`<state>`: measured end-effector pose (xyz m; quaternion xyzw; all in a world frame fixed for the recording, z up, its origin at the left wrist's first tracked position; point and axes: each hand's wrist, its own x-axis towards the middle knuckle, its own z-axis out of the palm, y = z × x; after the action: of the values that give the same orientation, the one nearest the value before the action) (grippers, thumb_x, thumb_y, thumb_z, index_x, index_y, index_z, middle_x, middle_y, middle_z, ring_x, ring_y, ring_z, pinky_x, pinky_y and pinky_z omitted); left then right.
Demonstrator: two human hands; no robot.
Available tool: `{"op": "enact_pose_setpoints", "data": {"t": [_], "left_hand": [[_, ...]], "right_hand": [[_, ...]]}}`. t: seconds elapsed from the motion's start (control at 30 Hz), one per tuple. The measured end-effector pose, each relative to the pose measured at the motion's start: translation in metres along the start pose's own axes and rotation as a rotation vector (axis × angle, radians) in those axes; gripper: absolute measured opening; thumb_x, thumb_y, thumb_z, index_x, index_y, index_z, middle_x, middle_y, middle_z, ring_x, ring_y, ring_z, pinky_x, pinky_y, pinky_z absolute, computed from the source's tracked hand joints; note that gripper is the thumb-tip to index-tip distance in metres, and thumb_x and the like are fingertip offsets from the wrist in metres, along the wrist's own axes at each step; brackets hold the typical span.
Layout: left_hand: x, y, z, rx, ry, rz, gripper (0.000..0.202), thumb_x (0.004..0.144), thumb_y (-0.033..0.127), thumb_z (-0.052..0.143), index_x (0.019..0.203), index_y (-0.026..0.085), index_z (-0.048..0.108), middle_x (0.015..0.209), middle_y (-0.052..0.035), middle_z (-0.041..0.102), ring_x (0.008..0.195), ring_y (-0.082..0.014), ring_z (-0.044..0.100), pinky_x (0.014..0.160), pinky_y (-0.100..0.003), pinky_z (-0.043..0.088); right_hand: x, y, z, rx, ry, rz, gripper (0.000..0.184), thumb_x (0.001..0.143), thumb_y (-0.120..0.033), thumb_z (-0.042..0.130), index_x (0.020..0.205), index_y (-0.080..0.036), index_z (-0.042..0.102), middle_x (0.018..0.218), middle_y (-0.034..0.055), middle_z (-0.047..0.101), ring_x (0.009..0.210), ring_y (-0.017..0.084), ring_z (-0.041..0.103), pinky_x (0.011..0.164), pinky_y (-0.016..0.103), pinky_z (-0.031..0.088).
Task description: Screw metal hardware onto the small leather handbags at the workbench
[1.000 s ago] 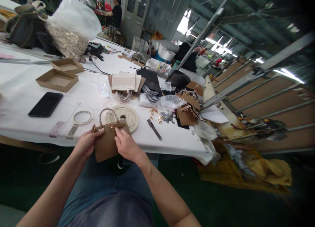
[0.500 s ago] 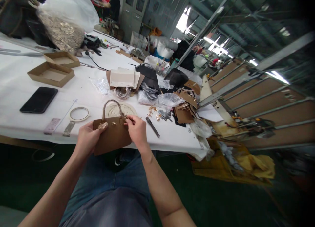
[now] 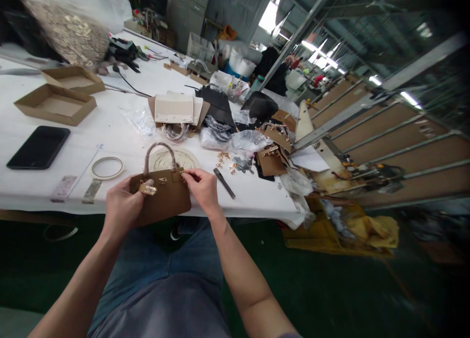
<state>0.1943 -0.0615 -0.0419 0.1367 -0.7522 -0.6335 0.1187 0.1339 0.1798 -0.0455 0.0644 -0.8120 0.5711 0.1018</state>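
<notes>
A small brown handbag (image 3: 167, 196) with a curved handle and gold fittings is held upright at the front edge of the white table (image 3: 110, 137). My left hand (image 3: 121, 206) grips its left side, thumb beside a gold clasp piece (image 3: 149, 189). My right hand (image 3: 201, 189) pinches the bag's upper right corner with the fingertips. Both hands are closed on the bag, above my lap.
On the table lie a black phone (image 3: 38, 147), a tape ring (image 3: 107, 167), a coiled cord disc (image 3: 183, 158), a dark tool (image 3: 224, 183), small gold fittings (image 3: 223, 159), cut leather pieces (image 3: 271, 159), plastic bags and open cardboard boxes (image 3: 55, 103). Metal racks stand at right.
The bag's handle has swung upright and my right hand has shifted from the middle clasp to the bag's upper right corner. The view has drifted left and down.
</notes>
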Motion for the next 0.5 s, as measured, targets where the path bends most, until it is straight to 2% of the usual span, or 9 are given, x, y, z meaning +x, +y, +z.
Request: {"op": "enact_pose_setpoints", "data": {"t": [0.1,0.27,0.5], "left_hand": [[-0.0008,0.0022,0.0004,0.107,-0.008,0.055,0.034,0.100,0.047,0.090,0.126,0.025,0.094,0.104,-0.0046,0.089,0.101,-0.0289,0.080,0.087,-0.031,0.056],[-0.0023,0.0011,0.0031,0.124,0.022,0.090,0.034,0.101,0.046,0.090,0.128,0.025,0.093,0.107,-0.0039,0.089,0.102,-0.0287,0.080,0.089,-0.031,0.056],[-0.0068,0.0078,0.0079,0.117,0.016,0.129,0.033,0.104,0.042,0.087,0.131,0.024,0.091,0.115,-0.0038,0.090,0.109,-0.0303,0.081,0.094,-0.032,0.056]], "right_hand": [[0.0005,0.0000,-0.0021,-0.051,0.013,-0.032,0.013,0.105,-0.032,0.086,0.112,-0.026,0.094,0.114,0.0041,0.092,0.103,0.026,0.088,0.102,0.038,0.073],[0.0012,-0.0049,-0.0030,-0.144,0.000,-0.128,0.010,0.106,-0.025,0.085,0.109,-0.026,0.094,0.114,0.0039,0.092,0.107,0.026,0.087,0.108,0.039,0.070],[0.0022,-0.0026,-0.0038,-0.193,-0.037,-0.121,0.011,0.108,-0.025,0.084,0.111,-0.027,0.094,0.116,0.0034,0.092,0.111,0.025,0.087,0.111,0.039,0.068]]}}
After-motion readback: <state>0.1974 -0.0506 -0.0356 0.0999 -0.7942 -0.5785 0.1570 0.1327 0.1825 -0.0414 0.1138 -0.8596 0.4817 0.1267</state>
